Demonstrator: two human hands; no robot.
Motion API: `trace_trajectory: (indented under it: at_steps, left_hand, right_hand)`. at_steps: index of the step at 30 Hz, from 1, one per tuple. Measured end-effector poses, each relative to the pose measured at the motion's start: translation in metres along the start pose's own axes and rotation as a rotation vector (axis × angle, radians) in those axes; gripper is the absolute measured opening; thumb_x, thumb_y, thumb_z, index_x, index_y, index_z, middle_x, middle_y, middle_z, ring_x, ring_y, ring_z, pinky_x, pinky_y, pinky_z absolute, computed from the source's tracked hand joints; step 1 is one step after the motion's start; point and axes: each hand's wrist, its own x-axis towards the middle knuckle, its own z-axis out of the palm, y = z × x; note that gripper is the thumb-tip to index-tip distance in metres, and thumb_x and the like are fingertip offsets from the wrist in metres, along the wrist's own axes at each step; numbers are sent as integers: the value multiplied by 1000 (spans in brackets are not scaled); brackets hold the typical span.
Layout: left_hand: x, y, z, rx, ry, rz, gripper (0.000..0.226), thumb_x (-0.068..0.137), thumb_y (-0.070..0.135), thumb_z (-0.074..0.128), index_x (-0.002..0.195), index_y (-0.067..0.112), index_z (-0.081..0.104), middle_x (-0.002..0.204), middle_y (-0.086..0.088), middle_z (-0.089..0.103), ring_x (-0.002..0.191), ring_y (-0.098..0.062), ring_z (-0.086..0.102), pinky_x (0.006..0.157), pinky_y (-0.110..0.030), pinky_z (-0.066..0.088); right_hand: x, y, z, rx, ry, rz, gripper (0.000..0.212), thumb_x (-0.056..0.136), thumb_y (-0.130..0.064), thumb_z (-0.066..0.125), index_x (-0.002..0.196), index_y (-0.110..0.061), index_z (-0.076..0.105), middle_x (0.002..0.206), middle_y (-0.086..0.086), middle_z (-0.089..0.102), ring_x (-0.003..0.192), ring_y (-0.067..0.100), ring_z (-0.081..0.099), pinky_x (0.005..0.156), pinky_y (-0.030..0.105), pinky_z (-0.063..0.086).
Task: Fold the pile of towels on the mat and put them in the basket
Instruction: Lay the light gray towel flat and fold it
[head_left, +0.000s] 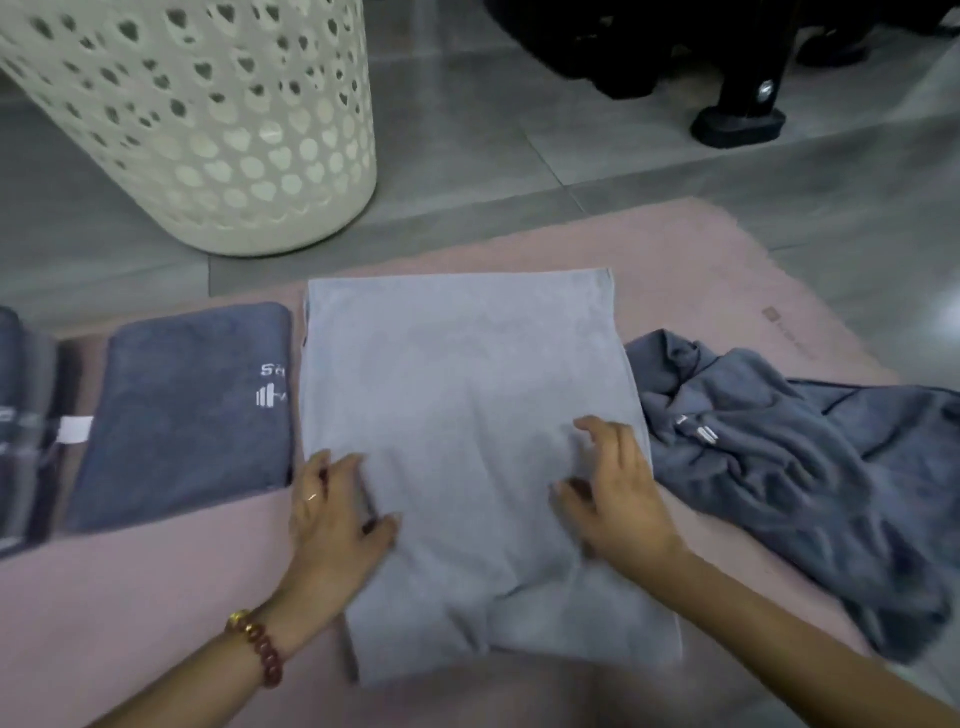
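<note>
A light grey towel (467, 374) lies spread flat in a long rectangle on the pink mat (717, 270). My left hand (332, 509) rests on its left edge with the thumb out over the cloth. My right hand (618, 488) lies on its right half, fingers slightly bent and touching the fabric. A folded dark grey towel (187, 415) with white lettering sits to the left, and another folded one (21, 415) is at the far left edge. A crumpled dark grey towel (789, 467) lies to the right. The white perforated basket (218, 119) stands on the floor beyond the mat, upper left.
Grey floor tiles (519, 156) surround the mat. Black furniture legs with a round foot (737, 124) stand at the upper right. A bead bracelet (260, 644) circles my left wrist.
</note>
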Motion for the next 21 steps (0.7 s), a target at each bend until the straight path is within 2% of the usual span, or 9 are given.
trace_trajectory:
  at_steps: [2, 4, 6, 7, 9, 12, 14, 17, 21]
  left_hand:
    - [-33, -7, -1, -121, 43, -129, 84, 57, 50, 61, 125, 3, 45, 127, -15, 40, 126, -31, 29, 108, -36, 23]
    - [-58, -12, -3, -347, 59, -219, 62, 67, 34, 73, 114, 3, 45, 105, -7, 55, 109, -32, 49, 92, -31, 46]
    - [-82, -8, -4, -545, -29, -264, 37, 79, 0, 70, 105, 7, 45, 95, -1, 59, 90, -19, 63, 72, -14, 52]
    - [-91, -5, -6, -588, -118, -239, 33, 80, -5, 67, 104, 7, 48, 97, 0, 62, 85, -11, 65, 72, -14, 53]
    - [-104, -3, -9, -535, -240, -153, 33, 78, 0, 71, 107, 8, 56, 102, 2, 67, 89, -8, 65, 81, -19, 53]
    - [-112, 2, -19, -499, -228, -54, 27, 75, 6, 76, 92, 19, 61, 91, 11, 68, 86, -12, 63, 75, -9, 48]
    - [-110, 3, -26, -436, -199, 23, 26, 68, 30, 75, 92, 28, 64, 93, 9, 69, 90, -9, 63, 79, -11, 47]
    - [-104, 2, -33, -374, -283, 133, 39, 67, 42, 65, 104, 29, 67, 108, 11, 69, 102, -6, 63, 90, -21, 48]
    - [-90, 11, -33, -425, -414, 107, 31, 71, 18, 63, 102, 20, 66, 97, 24, 69, 94, 2, 60, 84, -14, 47]
  right_hand:
    - [-37, 6, -5, 37, 76, 172, 63, 72, -24, 65, 126, -1, 42, 113, 13, 45, 105, 25, 42, 89, 30, 36]
    - [-67, 9, -10, 104, 74, 334, 60, 77, -23, 66, 124, 3, 41, 111, 16, 44, 106, 32, 45, 90, 35, 38]
    - [-87, 10, -14, 198, 21, 450, 55, 81, -13, 68, 126, 3, 39, 105, 10, 44, 102, 35, 50, 90, 39, 41]
    - [-92, 8, -16, 234, -23, 458, 56, 82, -11, 67, 128, 1, 37, 100, 5, 46, 97, 32, 53, 89, 41, 44]
    - [-97, 3, -20, 338, -111, 448, 57, 84, -10, 66, 129, -5, 32, 94, -3, 50, 86, 22, 57, 85, 41, 49]
    - [-98, 1, -22, 520, -121, 491, 54, 82, 4, 65, 120, -10, 29, 92, -10, 46, 76, 3, 51, 70, 14, 48]
    - [-101, 3, -23, 564, -60, 500, 50, 80, 8, 64, 113, -9, 31, 94, -5, 49, 77, 4, 51, 66, 9, 46]
    - [-110, 10, -26, 575, -59, 488, 41, 81, 8, 63, 106, -11, 36, 93, 0, 55, 80, 17, 54, 68, 16, 46]
    - [-121, 15, -32, 577, -76, 515, 42, 80, 1, 68, 107, -14, 39, 93, 4, 59, 84, 21, 58, 76, 33, 48]
